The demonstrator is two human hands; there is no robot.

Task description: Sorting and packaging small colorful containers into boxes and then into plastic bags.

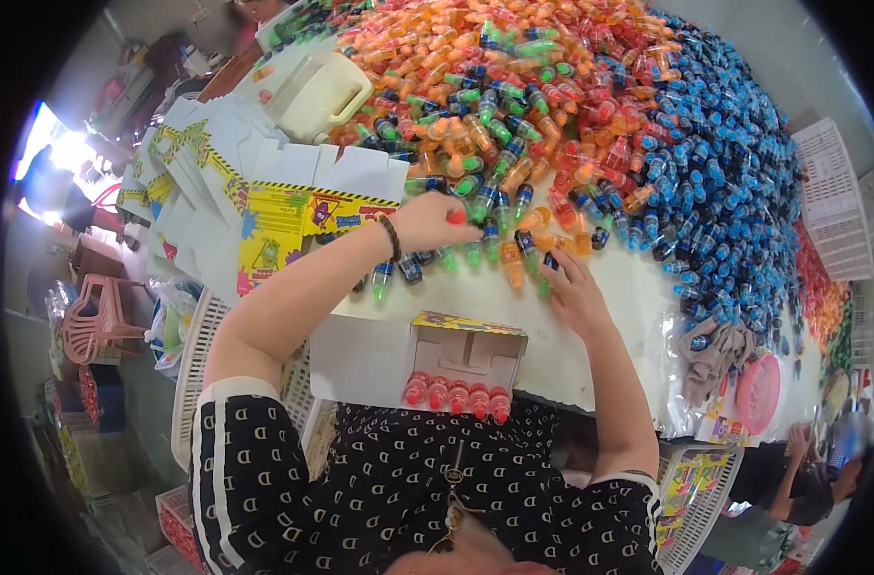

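My left hand (431, 228) is closed over the front of the bottle pile, and a small bottle's red cap (455, 218) shows between its fingers. At the pile's front edge, the thumb and forefinger of my right hand (581, 295) close around a small dark bottle (551, 260), mostly hidden by the fingers. Green-capped bottles (381, 280) and an orange bottle (511, 264) lie close to both hands. Right in front of me sits an open cardboard display box (360, 359) with a yellow printed edge. Several red bottles stand in a row along its near side.
A large heap of orange, red, green and blue bottles (724, 182) covers the table's far and right parts. Flat printed cartons (274, 225) and a cream jug (322, 96) lie at left. A pink basket (758, 395) and grey cloth (715, 356) are right; another person (792, 489) works there.
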